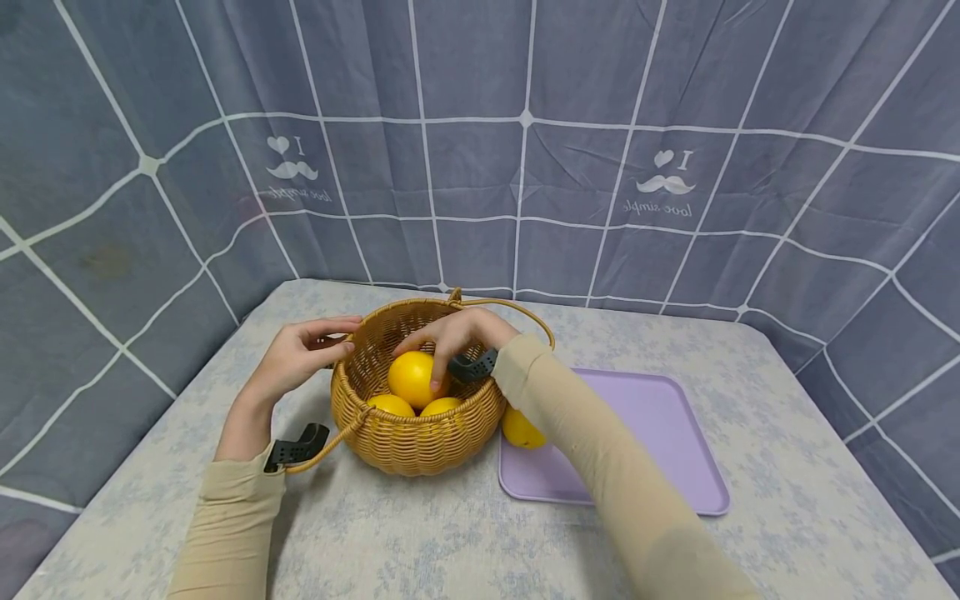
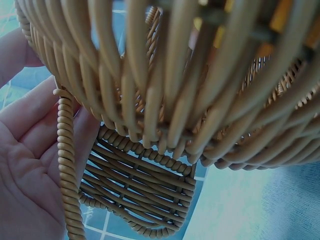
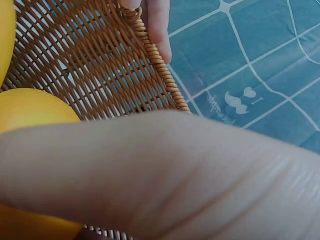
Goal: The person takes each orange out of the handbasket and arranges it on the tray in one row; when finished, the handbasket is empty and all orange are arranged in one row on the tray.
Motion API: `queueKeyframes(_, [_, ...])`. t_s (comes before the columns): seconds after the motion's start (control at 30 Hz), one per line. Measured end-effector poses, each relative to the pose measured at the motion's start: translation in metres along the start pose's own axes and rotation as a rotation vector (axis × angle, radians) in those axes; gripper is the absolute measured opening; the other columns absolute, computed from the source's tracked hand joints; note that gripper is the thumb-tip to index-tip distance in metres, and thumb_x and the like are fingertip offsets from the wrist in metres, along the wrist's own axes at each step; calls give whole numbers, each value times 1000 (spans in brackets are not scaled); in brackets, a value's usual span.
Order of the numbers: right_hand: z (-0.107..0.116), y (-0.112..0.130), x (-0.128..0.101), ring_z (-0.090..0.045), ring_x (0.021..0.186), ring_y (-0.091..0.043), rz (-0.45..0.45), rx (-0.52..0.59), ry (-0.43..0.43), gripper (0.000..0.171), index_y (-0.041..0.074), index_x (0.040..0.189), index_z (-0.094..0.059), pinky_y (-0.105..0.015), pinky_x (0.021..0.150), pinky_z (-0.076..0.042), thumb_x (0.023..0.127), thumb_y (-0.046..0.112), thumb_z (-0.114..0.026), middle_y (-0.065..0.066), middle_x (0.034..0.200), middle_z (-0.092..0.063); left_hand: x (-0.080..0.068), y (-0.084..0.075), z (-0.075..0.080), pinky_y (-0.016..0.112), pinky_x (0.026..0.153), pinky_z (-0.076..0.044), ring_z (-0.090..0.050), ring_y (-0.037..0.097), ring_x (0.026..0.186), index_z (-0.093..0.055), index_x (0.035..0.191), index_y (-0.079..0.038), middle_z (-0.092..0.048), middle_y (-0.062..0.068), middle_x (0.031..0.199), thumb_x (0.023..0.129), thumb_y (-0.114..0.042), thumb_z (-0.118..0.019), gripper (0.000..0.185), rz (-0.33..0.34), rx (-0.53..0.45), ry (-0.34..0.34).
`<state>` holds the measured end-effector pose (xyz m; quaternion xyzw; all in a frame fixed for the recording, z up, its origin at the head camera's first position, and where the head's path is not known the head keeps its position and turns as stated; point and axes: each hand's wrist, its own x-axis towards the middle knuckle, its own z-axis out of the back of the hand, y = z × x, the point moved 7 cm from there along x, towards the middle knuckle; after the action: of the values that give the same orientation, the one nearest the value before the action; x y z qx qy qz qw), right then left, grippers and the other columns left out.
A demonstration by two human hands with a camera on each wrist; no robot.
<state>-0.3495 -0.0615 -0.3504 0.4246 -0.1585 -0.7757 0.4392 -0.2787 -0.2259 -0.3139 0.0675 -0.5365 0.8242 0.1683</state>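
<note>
- Head view, left to right. I see the left hand [image 1: 300,358] at 9 o'clock of the wicker basket [image 1: 408,442], fingers fairly straight, tips resting on the rim. No curl round anything.
- Left wrist view confirms: palm [image 2: 25,165] flat beside the basket wall [image 2: 175,75], the coiled handle [image 2: 67,165] running across it, fingers relaxed and wide.
- Basket sits mid-table on the pale patterned cloth [image 1: 390,542]. Three yellow fruits inside: the top one [image 1: 414,377] plus two lower at 6 o'clock [image 1: 390,406] [image 1: 441,407].
- Right hand [image 1: 453,333] reaches in from 3 o'clock, fingers curved down over the top fruit, touching it. I can't tell if it's a full grip.
- Right wrist view: mostly a blurred finger [image 3: 165,170]; fruit [image 3: 30,112] and basket weave [image 3: 100,65] behind.
- Purple tray [image 1: 660,433] at 3 o'clock of the basket, touching or just beside it. One more yellow fruit [image 1: 521,429] on the tray's near-left corner.
</note>
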Motion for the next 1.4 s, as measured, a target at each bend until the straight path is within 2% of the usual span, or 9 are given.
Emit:
queueKeyframes(0.3, [-1,4,-2,-39,120,-16,39,66,2,87,17,144,-36,-27,96,-38,71,13,-82,-3,141,-36,0,-1,0,19,72,-51,-59,4,96,-62,119,4,-54,20,128,90,-10,-64,33,-8,-6,4])
queueKeyframes(0.67, [-2,6,-1,-43,114,-17,85,53,19,89,14,145,-30,-26,94,-39,72,12,-81,-3,133,-40,-1,-1,0,19,72,-51,-60,3,96,-62,119,5,-54,21,128,90,-10,-64,33,-9,-7,4])
queueKeyframes(0.83, [-1,4,0,-44,112,-17,76,61,-13,85,18,140,-35,-27,93,-40,70,15,-83,-3,130,-42,-1,0,0,19,72,-51,-60,4,95,-61,119,5,-54,21,128,90,-10,-64,33,-6,-11,4])
queueKeyframes(1.0, [3,1,-2,-46,111,-19,59,127,-84,81,22,136,-37,-28,90,-43,69,19,-83,-4,129,-41,-1,0,-1,20,72,-52,-60,4,95,-61,120,5,-54,21,128,90,-10,-64,33,-7,-18,8])
queueKeyframes(1.13, [7,2,-3,-47,110,-20,102,230,-138,77,23,134,-38,-30,90,-45,71,20,-82,-3,129,-41,-1,0,-1,19,74,-51,-60,3,96,-61,120,5,-53,22,129,90,-10,-64,33,-3,-12,8])
queueKeyframes(1.2, [7,5,-3,-48,111,-21,140,282,-135,76,23,134,-38,-31,91,-46,72,19,-81,-4,129,-42,-1,1,-1,19,74,-51,-59,3,96,-61,119,5,-53,22,129,90,-10,-64,33,-1,-10,6])
queueKeyframes(1.4, [7,13,-5,-48,112,-21,239,311,-127,76,19,137,-36,-32,92,-45,74,14,-78,-4,129,-44,0,1,0,19,75,-51,-59,3,97,-62,119,4,-54,21,128,90,-12,-65,33,10,-1,-1])
